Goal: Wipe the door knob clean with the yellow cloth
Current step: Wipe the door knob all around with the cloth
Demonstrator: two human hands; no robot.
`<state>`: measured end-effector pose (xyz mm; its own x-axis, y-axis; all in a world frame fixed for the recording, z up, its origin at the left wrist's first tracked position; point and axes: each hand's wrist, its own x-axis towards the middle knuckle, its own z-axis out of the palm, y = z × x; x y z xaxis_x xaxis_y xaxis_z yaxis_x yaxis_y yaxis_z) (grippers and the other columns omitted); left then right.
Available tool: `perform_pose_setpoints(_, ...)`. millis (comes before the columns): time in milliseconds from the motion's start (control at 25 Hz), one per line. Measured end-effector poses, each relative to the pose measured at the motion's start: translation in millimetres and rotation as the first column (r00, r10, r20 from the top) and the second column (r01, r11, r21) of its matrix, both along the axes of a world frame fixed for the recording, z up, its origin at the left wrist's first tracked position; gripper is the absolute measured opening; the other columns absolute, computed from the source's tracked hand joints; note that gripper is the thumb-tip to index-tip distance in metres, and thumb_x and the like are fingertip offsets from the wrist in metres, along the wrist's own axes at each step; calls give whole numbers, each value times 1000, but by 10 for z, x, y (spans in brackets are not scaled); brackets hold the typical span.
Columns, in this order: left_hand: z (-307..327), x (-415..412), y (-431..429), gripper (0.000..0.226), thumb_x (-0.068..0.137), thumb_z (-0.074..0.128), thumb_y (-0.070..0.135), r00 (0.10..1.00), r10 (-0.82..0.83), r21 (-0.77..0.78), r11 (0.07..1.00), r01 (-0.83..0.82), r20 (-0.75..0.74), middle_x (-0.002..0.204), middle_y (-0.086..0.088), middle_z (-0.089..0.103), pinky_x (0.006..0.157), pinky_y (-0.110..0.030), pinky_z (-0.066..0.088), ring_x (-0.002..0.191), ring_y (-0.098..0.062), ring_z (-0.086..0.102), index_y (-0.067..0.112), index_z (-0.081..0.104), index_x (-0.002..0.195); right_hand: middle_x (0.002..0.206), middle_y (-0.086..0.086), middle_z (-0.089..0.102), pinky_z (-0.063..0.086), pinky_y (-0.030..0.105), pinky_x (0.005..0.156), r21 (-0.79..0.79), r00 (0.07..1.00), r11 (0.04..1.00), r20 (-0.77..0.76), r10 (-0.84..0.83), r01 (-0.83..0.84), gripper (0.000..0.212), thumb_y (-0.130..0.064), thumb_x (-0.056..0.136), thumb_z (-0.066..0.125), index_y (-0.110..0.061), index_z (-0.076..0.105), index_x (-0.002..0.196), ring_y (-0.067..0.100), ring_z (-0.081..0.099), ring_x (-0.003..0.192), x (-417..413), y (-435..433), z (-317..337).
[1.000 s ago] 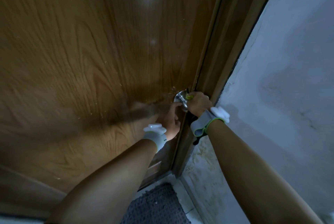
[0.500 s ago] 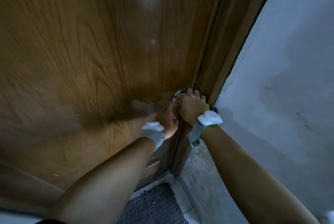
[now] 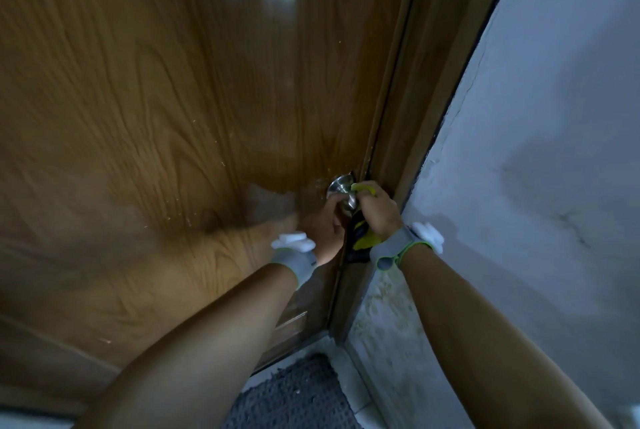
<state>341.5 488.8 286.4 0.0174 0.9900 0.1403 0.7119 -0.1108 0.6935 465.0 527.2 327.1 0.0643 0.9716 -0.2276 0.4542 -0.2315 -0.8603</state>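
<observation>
A round silver door knob (image 3: 341,188) sticks out of the brown wooden door (image 3: 173,99) close to its right edge. My left hand (image 3: 325,226) grips the knob from the lower left, fingers curled around it. My right hand (image 3: 377,210) is closed on the yellow cloth (image 3: 363,240) and presses it against the knob's right side. A bit of cloth shows above the fingers and more hangs below the palm, partly dark in shadow. Both wrists carry grey bands.
The brown door frame (image 3: 426,99) runs right beside the knob, leaving little room for my right hand. A pale plaster wall (image 3: 554,151) fills the right side. A dark grey mat (image 3: 294,397) lies on the floor below the door.
My right hand slid up over the knob, covering it, then came back down to the right side, so the knob shows again. My left hand stayed on the knob.
</observation>
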Motion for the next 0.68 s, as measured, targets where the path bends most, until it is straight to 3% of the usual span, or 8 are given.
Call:
perform_pose_setpoints(80,-13,-12,2,52,88,43,7,1000,15,61,998,-14,-15,79,2,56,62,-22,34,67,-20,55,34,45,133,117,6,66,50,38,87,-74,974,993,-201,-100,87,26,-38,76,54,-34,72,94,33,59,106,5,47,-89)
perform_pose_setpoints(160,-26,-23,3,50,88,44,4,1000,9,119,993,-9,-3,82,-3,61,61,-15,28,71,-23,58,29,51,131,111,12,70,55,45,85,-161,894,975,-398,-208,155,43,-42,48,65,-26,76,86,37,64,100,47,180,-265)
perform_pose_setpoints(240,-19,-30,15,47,90,45,5,1000,-8,124,992,10,-14,89,-8,67,63,-16,29,78,-27,62,28,51,130,100,17,72,56,50,87,-227,830,956,-484,-277,186,54,-39,35,69,-18,76,84,38,66,90,29,72,-118)
perform_pose_setpoints(280,-14,-31,23,46,91,44,6,1000,-14,111,994,16,-22,93,-8,68,66,-19,33,81,-28,63,29,50,130,94,18,72,57,48,82,-232,823,953,-489,-289,197,45,-36,40,72,-15,75,79,38,66,84,33,37,-72)
perform_pose_setpoints(360,-7,-39,39,45,92,42,9,1000,-20,80,997,22,-23,101,-7,69,69,-23,40,86,-28,64,32,48,131,81,15,67,52,35,66,-223,817,947,-485,-312,229,12,-26,68,68,-14,67,70,32,61,72,17,-50,49)
perform_pose_setpoints(440,-6,-29,39,45,93,40,13,999,-31,51,998,32,-20,105,-5,70,73,-29,49,87,-28,66,37,44,130,85,14,65,46,33,67,-244,824,935,-451,-344,257,11,-18,81,58,-13,65,76,32,58,75,47,-28,57)
perform_pose_setpoints(520,0,-18,24,45,92,38,15,998,-55,34,998,55,0,102,-6,70,74,-36,52,86,-29,67,43,41,127,85,14,63,45,35,71,-274,828,923,-423,-369,271,16,-18,80,53,-10,67,81,33,57,76,55,34,63)
perform_pose_setpoints(680,37,-8,7,45,88,33,22,999,-49,-1,999,49,18,106,-8,69,81,-41,54,92,-30,67,45,40,126,70,13,57,42,32,62,-348,756,896,-496,-427,278,20,-16,80,46,-9,60,67,31,53,66,28,122,-64)
